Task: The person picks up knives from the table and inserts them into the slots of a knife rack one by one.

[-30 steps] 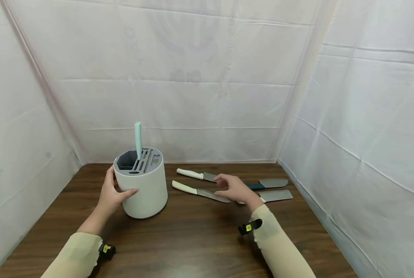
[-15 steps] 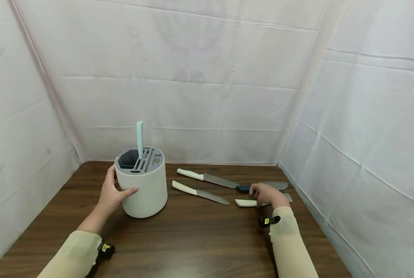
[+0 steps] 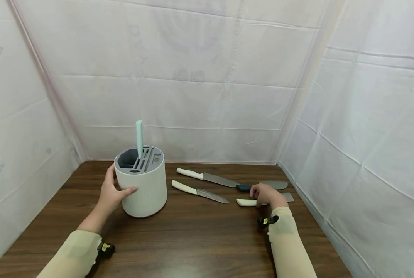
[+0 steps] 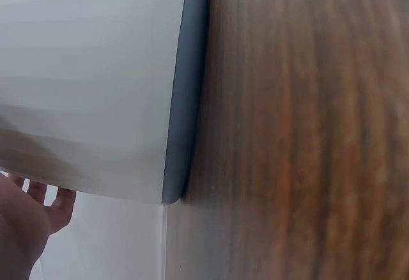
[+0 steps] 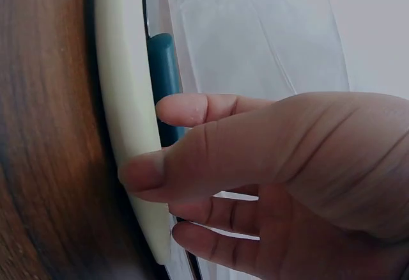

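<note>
My left hand (image 3: 111, 195) holds the side of a round white knife block (image 3: 146, 195), thumb in front and fingers around its left side. A knife with a pale mint handle (image 3: 139, 139) stands upright in one of its slots. On the right, my right hand (image 3: 267, 195) pinches the cream handle (image 5: 124, 82) of a cleaver with a rectangular blade (image 3: 289, 197), which lies on the table. In the right wrist view the thumb lies across the near side of that handle, the fingers on its far side. Part of the cleaver is hidden under the hand.
Just behind the cleaver lies a knife with a dark blue handle (image 3: 243, 188). Left of it are a white-handled knife (image 3: 190, 173) and a cream-handled knife (image 3: 184, 187), blades pointing right. White sheeting (image 3: 207, 104) encloses the wooden table (image 3: 179, 239).
My right hand has moved right from above the cream-handled knife's blade to the cleaver, and its fingers have come down onto the handle. My left hand stays on the knife block.
</note>
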{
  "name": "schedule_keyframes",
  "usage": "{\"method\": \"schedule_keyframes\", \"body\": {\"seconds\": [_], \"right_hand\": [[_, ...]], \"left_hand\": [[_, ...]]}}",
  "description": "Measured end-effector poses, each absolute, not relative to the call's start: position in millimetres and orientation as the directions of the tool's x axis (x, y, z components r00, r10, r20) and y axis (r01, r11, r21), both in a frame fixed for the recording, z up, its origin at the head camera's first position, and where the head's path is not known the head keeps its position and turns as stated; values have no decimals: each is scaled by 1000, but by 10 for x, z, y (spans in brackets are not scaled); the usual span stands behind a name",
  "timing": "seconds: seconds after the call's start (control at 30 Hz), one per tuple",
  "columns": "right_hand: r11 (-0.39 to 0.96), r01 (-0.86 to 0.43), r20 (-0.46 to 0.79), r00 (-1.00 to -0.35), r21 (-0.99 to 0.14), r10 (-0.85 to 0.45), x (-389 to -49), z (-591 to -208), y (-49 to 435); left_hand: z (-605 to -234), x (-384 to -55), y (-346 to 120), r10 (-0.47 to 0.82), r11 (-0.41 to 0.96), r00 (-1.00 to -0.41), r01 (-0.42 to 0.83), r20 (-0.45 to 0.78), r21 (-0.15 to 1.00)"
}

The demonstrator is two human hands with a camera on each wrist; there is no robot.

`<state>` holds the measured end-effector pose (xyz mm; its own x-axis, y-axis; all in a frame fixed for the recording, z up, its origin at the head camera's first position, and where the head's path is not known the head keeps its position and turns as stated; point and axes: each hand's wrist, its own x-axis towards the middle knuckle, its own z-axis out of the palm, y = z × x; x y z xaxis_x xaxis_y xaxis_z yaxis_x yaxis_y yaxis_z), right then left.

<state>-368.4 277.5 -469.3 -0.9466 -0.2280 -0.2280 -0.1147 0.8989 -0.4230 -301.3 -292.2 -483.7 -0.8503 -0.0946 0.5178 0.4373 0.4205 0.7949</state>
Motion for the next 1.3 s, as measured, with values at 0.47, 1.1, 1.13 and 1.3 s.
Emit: {"method": "schedule_keyframes", "body": {"seconds": [0.47,1.1,1.13,1.3], "right_hand": [[923,-162,-195,-951,-349,-241,-3684,-4764,2544],[848,-332,-62,-919,-412,-390,-3706,-4673,2432],[837,-351,-41,-914,-421,-404,-3704,-4645,2420],[765,-438,65,-883,-472,-465,-3663,-4500,2350]], "left_hand": [[-4847,-3005,-2935,-93,429,-847,441,524,789],[-4841,-2985,-2918,-96,437,-845,439,526,785],[-4840,-2986,-2917,-98,435,-845,438,525,786],[-4849,-3000,-2923,-102,436,-848,432,521,789]]}}
